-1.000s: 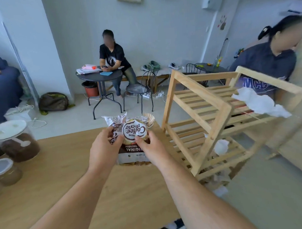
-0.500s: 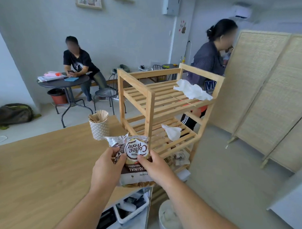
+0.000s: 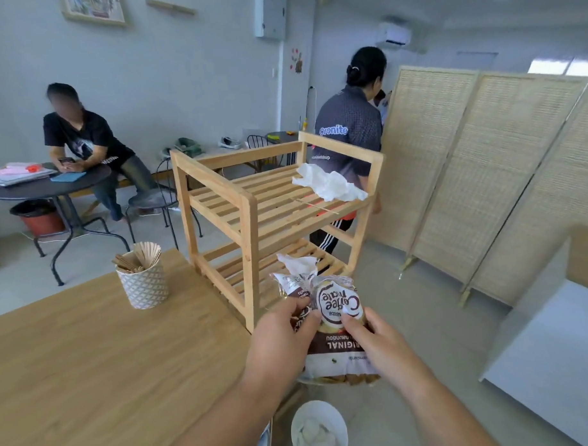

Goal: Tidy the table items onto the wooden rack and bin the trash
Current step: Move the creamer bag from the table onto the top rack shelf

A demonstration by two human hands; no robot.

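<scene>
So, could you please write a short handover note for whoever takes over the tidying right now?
Left hand and right hand: both grip the Coffee mate bag, held in front of the wooden rack, above the white bin.
Done: nothing stowed on the rack yet.
Left: shelve the bag and the cup of wooden sticks from the table; bin the tissue on the top shelf and the one on the lower shelf.

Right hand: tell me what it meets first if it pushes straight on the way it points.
Probably the crumpled tissue on the lower shelf of the wooden rack, since the right hand and its Coffee mate bag aim there; depth is unclear.
</scene>
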